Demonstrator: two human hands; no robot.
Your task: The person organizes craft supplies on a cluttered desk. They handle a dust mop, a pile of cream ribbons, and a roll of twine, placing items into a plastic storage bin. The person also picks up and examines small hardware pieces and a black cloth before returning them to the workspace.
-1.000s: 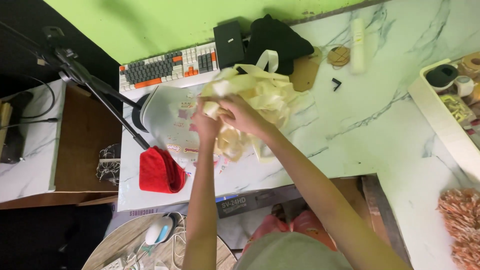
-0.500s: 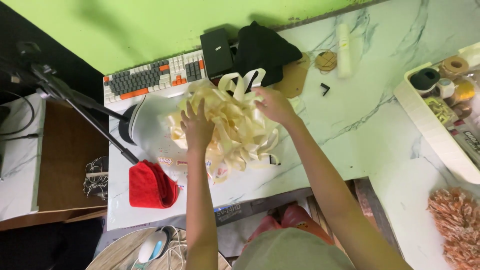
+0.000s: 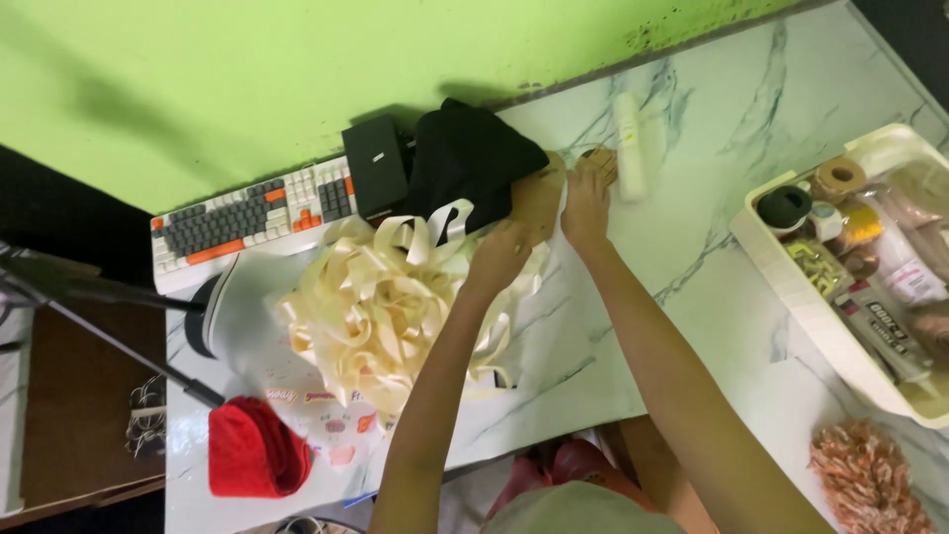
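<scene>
A loose heap of cream ribbon (image 3: pixel 361 307) lies on the marble table (image 3: pixel 692 297). My left hand (image 3: pixel 499 255) is at the heap's right edge, fingers curled on a ribbon strand, next to a flat brown card (image 3: pixel 542 198). My right hand (image 3: pixel 587 203) reaches further back, fingers spread, its tips touching a small brown roll (image 3: pixel 599 156) beside a white tube (image 3: pixel 629 148). Behind the heap a black cloth bag (image 3: pixel 465 163) lies.
A keyboard (image 3: pixel 242 220) and a black box (image 3: pixel 376 168) sit along the green wall. A white tray (image 3: pixel 781 267) of small supplies stands at the right. A red cloth (image 3: pixel 252 453), a printed sheet (image 3: pixel 326 430), an orange pompom (image 3: pixel 865 475) and a tripod leg (image 3: pixel 99 331) are near.
My right hand left the ribbon heap and reached back right to the brown roll. My left hand shifted from the heap's left side to its right edge. The view moved closer.
</scene>
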